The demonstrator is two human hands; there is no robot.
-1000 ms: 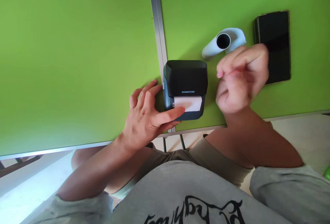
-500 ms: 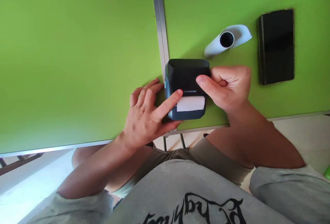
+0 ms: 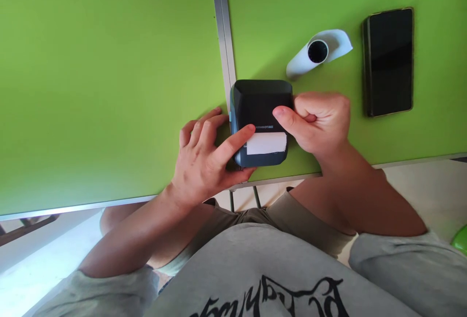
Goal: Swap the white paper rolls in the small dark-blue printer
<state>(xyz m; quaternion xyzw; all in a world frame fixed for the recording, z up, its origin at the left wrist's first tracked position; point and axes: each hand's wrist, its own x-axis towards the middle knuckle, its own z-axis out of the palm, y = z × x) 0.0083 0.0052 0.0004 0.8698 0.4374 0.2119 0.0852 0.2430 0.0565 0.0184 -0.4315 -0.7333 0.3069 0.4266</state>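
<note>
A black label printer point(image 3: 261, 105) with a blue-grey left side sits near the table's front edge, over the metal seam. A white strip of label paper point(image 3: 266, 143) lies across its front part. My left hand point(image 3: 204, 156) is around the printer's left front: the index fingertip presses on top beside the printed lettering, the thumb is at the front edge, and the other fingers bend near the left side. My right hand point(image 3: 321, 120) grips the right side with curled fingers, its thumb resting on the top. The curled fingertips are hidden.
Behind the printer, a white paper roll point(image 3: 301, 64) stands with its loose end spread out. Farther right lies a dark phone-like device point(image 3: 389, 64), on or against a thick dark base. Two green table panels meet at a metal seam point(image 3: 220, 20). Part of a green object point(image 3: 460, 241) shows at lower right.
The whole view has shifted slightly, so everything on the table appears a little higher and farther left. Both hands keep the same hold on the label printer.
</note>
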